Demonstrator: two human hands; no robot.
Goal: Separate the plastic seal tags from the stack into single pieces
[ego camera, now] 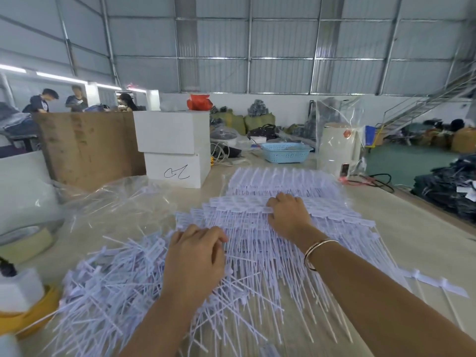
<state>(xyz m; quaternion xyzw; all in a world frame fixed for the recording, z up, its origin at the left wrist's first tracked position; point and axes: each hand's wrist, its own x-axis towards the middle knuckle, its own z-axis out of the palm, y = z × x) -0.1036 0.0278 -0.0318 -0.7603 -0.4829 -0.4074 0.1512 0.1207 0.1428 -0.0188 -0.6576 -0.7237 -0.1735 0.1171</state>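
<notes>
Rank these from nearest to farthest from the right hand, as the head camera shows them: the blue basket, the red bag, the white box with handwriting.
From the right hand:
1. White box with handwriting, left and beyond.
2. Blue basket, straight behind.
3. Red bag, far back, on the upper white box.

Both hands lie on white seal tags: the left hand (195,256) on the loose pile (108,287), the right hand (288,215) gripping the stacked strips (257,251).
</notes>
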